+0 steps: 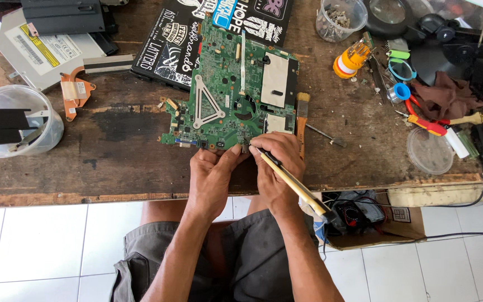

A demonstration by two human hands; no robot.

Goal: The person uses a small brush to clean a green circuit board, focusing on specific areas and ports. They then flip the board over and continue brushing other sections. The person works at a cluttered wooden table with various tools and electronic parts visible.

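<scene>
A green laptop motherboard lies flat on the worn wooden workbench. My right hand grips a slim tool with a pale yellow handle, its dark tip touching the board's near edge. My left hand rests beside it, fingers curled, thumb and fingertips pressing the same near edge of the board.
A black sticker-covered laptop lid lies behind the board. A paintbrush and a small screwdriver sit right of it. Clear tubs, an optical drive, a copper heat pipe and cluttered tools ring the bench.
</scene>
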